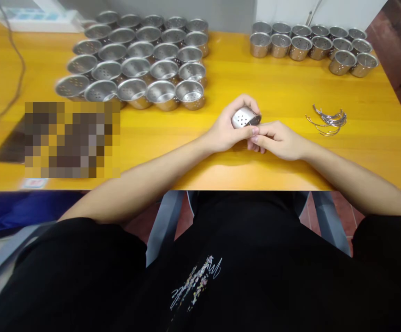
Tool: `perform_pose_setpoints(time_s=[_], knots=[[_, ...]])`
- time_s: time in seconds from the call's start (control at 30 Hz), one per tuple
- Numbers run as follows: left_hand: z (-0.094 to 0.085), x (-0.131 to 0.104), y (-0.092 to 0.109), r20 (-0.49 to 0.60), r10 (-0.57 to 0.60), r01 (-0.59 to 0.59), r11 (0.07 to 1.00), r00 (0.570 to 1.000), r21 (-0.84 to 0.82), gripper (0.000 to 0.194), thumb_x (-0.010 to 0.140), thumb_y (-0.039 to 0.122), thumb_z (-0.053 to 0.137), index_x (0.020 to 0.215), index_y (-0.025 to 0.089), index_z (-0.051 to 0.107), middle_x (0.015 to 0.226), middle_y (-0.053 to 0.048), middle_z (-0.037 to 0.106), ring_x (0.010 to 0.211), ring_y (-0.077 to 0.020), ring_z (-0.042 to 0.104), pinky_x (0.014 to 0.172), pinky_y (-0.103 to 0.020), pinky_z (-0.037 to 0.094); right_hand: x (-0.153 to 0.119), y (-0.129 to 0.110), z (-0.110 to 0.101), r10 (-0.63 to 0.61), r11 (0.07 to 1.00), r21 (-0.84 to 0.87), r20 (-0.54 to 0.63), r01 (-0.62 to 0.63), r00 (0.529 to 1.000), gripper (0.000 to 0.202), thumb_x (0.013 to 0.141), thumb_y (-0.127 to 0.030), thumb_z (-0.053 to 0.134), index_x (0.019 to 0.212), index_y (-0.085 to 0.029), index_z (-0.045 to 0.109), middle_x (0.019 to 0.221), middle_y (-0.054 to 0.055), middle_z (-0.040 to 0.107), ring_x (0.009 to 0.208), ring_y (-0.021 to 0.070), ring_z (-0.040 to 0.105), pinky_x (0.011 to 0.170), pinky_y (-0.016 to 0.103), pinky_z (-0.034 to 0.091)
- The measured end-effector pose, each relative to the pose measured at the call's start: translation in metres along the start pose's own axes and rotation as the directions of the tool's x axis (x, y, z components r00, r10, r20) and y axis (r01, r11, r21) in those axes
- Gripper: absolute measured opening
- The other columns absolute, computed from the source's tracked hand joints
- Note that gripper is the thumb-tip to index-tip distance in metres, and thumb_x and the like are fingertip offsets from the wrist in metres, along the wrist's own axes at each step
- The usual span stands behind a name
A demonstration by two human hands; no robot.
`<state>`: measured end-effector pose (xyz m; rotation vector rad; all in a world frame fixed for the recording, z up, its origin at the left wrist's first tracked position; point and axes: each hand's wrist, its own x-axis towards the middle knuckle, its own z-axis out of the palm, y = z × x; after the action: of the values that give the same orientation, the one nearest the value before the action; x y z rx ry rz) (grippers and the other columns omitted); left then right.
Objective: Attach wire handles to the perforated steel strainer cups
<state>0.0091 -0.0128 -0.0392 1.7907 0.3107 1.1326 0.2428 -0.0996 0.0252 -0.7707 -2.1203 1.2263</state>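
Note:
A small perforated stainless-steel cup (242,118) lies tilted on its side in my left hand (228,127), whose fingers wrap over and around it. Its rim faces right, toward my right hand (279,140). The fingertips of that hand are pinched together at the rim, touching my left thumb. A short bit of thin metal wire shows at the rim by these fingertips; most of it is hidden. Both hands are just above the yellow table. To the right of my right hand lies a loose pile of curved metal wires (330,120).
Rows of perforated metal cups (136,69) stand upright at the back left. A smaller group of similar cups (300,48) stands at the back right. A dark flat object (9,138), partly blurred out, lies on the yellow table (228,83) at left, near a cable (22,69).

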Motion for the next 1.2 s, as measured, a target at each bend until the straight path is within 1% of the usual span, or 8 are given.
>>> perform_pose_setpoints(time_s=[0.2, 0.43, 0.57, 0.73, 0.87, 0.97, 1.07, 1.2], knots=[[0.002, 0.001, 0.008, 0.013, 0.000, 0.000, 1.000, 1.000, -0.002, 0.079, 0.094, 0.094, 0.107, 0.125, 0.028, 0.075, 0.110, -0.004, 0.077, 0.088, -0.0181, 0.076, 0.077, -0.033, 0.064, 0.000, -0.003, 0.000, 0.016, 1.000, 0.012, -0.005, -0.016, 1.000, 0.042, 0.130, -0.048, 0.077, 0.102, -0.018, 0.087, 0.091, 0.006, 0.084, 0.076, 0.0149, 0.072, 0.074, 0.025, 0.062], [0.002, 0.001, 0.011, 0.050, -0.035, 0.038, 0.997, 0.998, -0.072, 0.075, 0.094, 0.084, 0.112, 0.126, 0.027, 0.075, 0.109, -0.003, 0.078, 0.084, -0.0152, 0.074, 0.073, -0.030, 0.060, -0.001, -0.003, -0.001, 0.034, 0.999, 0.039, 0.001, -0.034, 0.999, 0.042, 0.129, -0.050, 0.077, 0.102, -0.018, 0.087, 0.093, 0.006, 0.084, 0.078, 0.0152, 0.073, 0.075, 0.025, 0.064], [0.003, 0.001, 0.012, 0.053, -0.011, 0.015, 0.997, 0.999, -0.073, 0.074, 0.095, 0.082, 0.112, 0.126, 0.026, 0.074, 0.108, -0.002, 0.078, 0.084, -0.0146, 0.075, 0.072, -0.029, 0.061, -0.001, -0.002, -0.001, 0.040, 0.998, 0.058, 0.002, -0.040, 0.999, 0.044, 0.128, -0.053, 0.079, 0.102, -0.018, 0.086, 0.094, 0.007, 0.085, 0.078, 0.0158, 0.072, 0.076, 0.026, 0.065], [0.004, -0.001, 0.017, 0.050, 0.020, -0.018, 0.999, 0.999, -0.040, 0.077, 0.097, 0.089, 0.108, 0.127, 0.026, 0.075, 0.110, -0.003, 0.080, 0.079, -0.0143, 0.076, 0.070, -0.030, 0.062, -0.002, 0.001, 0.001, 0.024, 0.994, 0.108, -0.017, -0.022, 1.000, 0.051, 0.128, -0.066, 0.081, 0.108, -0.019, 0.086, 0.096, 0.008, 0.086, 0.080, 0.0165, 0.074, 0.078, 0.027, 0.067], [0.004, -0.002, 0.017, 0.030, 0.020, -0.021, 0.999, 0.999, 0.028, 0.078, 0.097, 0.092, 0.106, 0.126, 0.026, 0.077, 0.108, -0.003, 0.081, 0.078, -0.0145, 0.075, 0.068, -0.029, 0.060, -0.003, 0.001, 0.003, 0.002, 0.987, 0.159, -0.032, 0.003, 0.999, 0.063, 0.125, -0.082, 0.082, 0.106, -0.021, 0.079, 0.096, 0.006, 0.084, 0.077, 0.0157, 0.074, 0.073, 0.027, 0.065], [0.004, -0.002, 0.017, 0.023, 0.006, -0.006, 1.000, 1.000, 0.030, 0.076, 0.097, 0.091, 0.106, 0.125, 0.026, 0.079, 0.106, -0.003, 0.080, 0.075, -0.0136, 0.072, 0.064, -0.028, 0.057, -0.003, -0.003, 0.005, -0.007, 0.984, 0.176, -0.035, 0.013, 0.999, 0.066, 0.123, -0.085, 0.083, 0.103, -0.023, 0.072, 0.095, 0.005, 0.082, 0.073, 0.0139, 0.072, 0.069, 0.025, 0.062], [0.003, -0.001, 0.019, 0.017, -0.013, 0.012, 0.999, 1.000, 0.040, 0.075, 0.097, 0.092, 0.106, 0.123, 0.026, 0.081, 0.109, -0.005, 0.082, 0.079, -0.0154, 0.074, 0.069, -0.030, 0.062, -0.002, -0.007, 0.005, -0.023, 0.987, 0.161, -0.041, 0.030, 0.999, 0.068, 0.124, -0.087, 0.081, 0.102, -0.024, 0.069, 0.092, 0.003, 0.078, 0.071, 0.0137, 0.070, 0.066, 0.026, 0.058], [0.002, 0.000, 0.022, 0.037, -0.021, 0.019, 0.999, 0.999, 0.031, 0.074, 0.101, 0.093, 0.102, 0.124, 0.026, 0.082, 0.108, -0.004, 0.084, 0.080, -0.0157, 0.075, 0.070, -0.030, 0.066, -0.002, -0.011, 0.004, -0.055, 0.996, 0.067, -0.068, 0.060, 0.996, 0.069, 0.126, -0.091, 0.072, 0.105, -0.025, 0.069, 0.084, -0.001, 0.071, 0.069, 0.0154, 0.065, 0.072, 0.030, 0.057]])
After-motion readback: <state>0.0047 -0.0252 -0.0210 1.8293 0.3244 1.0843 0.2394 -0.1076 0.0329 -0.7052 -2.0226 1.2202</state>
